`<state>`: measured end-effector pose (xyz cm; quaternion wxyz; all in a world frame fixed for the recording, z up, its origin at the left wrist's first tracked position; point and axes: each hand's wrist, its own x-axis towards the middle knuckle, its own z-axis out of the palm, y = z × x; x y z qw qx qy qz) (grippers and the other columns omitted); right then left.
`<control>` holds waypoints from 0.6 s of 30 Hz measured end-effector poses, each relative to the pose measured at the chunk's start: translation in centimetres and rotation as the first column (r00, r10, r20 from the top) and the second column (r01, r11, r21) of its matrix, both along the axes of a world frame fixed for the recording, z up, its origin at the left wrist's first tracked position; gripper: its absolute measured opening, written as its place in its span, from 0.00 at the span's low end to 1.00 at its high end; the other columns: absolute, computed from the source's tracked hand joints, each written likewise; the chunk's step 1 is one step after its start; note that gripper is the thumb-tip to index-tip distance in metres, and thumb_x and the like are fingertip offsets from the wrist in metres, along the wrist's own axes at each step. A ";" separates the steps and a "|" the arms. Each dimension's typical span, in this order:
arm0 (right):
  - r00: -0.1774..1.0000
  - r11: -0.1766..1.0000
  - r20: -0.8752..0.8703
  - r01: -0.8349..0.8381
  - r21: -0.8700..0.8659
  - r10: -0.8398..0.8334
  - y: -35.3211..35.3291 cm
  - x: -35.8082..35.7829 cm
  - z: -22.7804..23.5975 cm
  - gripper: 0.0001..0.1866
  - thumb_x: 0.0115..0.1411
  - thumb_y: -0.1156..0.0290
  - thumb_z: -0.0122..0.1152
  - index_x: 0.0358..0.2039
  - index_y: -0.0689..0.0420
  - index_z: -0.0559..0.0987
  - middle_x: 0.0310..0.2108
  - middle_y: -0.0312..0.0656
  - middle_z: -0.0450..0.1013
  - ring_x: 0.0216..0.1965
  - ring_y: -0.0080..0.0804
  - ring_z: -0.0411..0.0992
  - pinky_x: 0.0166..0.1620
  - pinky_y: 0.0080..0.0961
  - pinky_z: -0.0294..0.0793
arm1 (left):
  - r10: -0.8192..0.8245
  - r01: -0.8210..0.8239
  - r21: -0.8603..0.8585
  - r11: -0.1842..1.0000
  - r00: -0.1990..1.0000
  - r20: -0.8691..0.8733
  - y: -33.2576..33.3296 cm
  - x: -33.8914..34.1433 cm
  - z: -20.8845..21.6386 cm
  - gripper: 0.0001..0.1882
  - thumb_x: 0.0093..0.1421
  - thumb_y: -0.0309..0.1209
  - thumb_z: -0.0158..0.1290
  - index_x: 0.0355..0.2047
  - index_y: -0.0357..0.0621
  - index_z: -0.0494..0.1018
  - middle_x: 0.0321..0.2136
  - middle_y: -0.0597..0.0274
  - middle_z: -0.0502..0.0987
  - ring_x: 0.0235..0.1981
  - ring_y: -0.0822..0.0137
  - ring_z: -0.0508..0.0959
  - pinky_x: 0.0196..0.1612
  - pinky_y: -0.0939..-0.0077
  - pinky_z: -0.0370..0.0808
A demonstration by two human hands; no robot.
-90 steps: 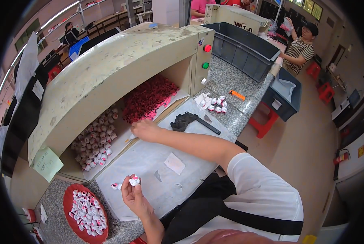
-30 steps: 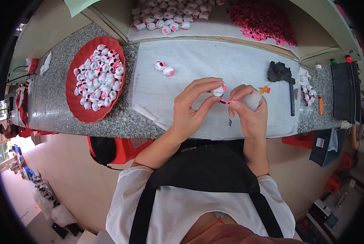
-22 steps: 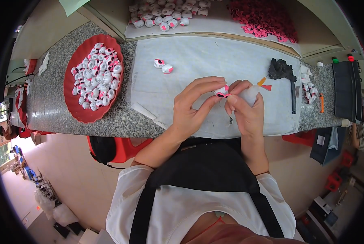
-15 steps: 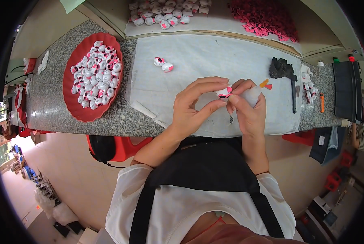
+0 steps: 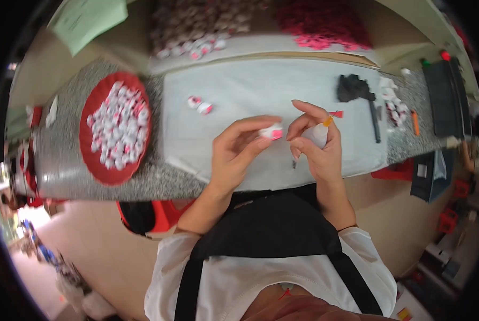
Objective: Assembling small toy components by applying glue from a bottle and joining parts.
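My left hand (image 5: pixel 234 152) pinches a small rounded white piece with pink patches (image 5: pixel 273 132) between thumb and fingertips. To its right, my right hand (image 5: pixel 323 152) is closed around a small translucent squeeze bottle (image 5: pixel 316 136) with an orange-yellow tip. The right thumb and index finger are apart from the piece, with a small gap between the two hands. Two similar white-and-pink pieces (image 5: pixel 200 105) lie together on the white sheet (image 5: pixel 244 88) beyond my left hand. Motion blurs the finer details.
A red scalloped tray (image 5: pixel 89 155) heaped with such pieces stands on the left of the granite counter (image 5: pixel 62 171). More white pieces (image 5: pixel 202 45) and a pink pile (image 5: pixel 327 35) fill the shelf behind. At right lie a black crumpled lump (image 5: pixel 353 88), a dark stick (image 5: pixel 375 123) and an orange pen-like tool (image 5: pixel 415 123).
My hands have moved apart. The right fingers have let go of the white-and-pink piece, which stays in my left hand. The whole view has shifted, with the counter appearing lower.
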<state>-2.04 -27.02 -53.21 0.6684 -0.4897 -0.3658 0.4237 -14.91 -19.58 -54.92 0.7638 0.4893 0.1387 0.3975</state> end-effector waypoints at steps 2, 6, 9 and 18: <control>0.986 0.987 -0.061 0.157 0.034 -0.155 -0.7 2.2 -0.4 0.20 0.42 0.81 0.50 0.40 0.63 0.65 0.18 0.38 0.62 0.14 0.20 0.58 0.16 0.14 0.58 | 0.089 -0.088 0.018 0.996 0.995 -0.040 -0.1 -0.2 -1.3 0.12 0.47 0.19 0.46 0.34 0.34 0.65 0.37 0.48 0.68 0.39 0.64 0.68 0.42 0.75 0.64; 0.902 0.874 -0.160 0.430 0.228 -0.402 -4.2 6.5 0.7 0.18 0.43 0.81 0.48 0.39 0.61 0.65 0.18 0.35 0.60 0.14 0.19 0.56 0.16 0.13 0.56 | 0.195 -0.191 0.086 0.978 0.980 -0.042 -0.3 -0.7 -1.8 0.13 0.46 0.25 0.50 0.33 0.35 0.64 0.35 0.45 0.68 0.36 0.62 0.70 0.41 0.73 0.64; 0.688 0.462 -0.343 0.701 0.544 -0.640 -8.6 8.5 2.3 0.14 0.48 0.78 0.46 0.39 0.57 0.66 0.19 0.34 0.57 0.15 0.16 0.53 0.15 0.11 0.53 | 0.174 -0.170 0.078 0.982 0.984 -0.042 -0.9 -0.3 -0.8 0.13 0.47 0.27 0.50 0.33 0.35 0.63 0.35 0.45 0.68 0.35 0.63 0.70 0.43 0.71 0.65; 0.433 0.098 -0.103 0.417 0.903 -0.895 -16.7 7.4 7.5 0.16 0.53 0.67 0.46 0.43 0.54 0.63 0.23 0.37 0.59 0.16 0.18 0.54 0.12 0.08 0.57 | 0.048 -0.053 0.147 0.988 0.998 0.034 0.2 -0.6 -1.5 0.13 0.51 0.23 0.44 0.38 0.35 0.61 0.37 0.47 0.66 0.41 0.62 0.67 0.48 0.68 0.62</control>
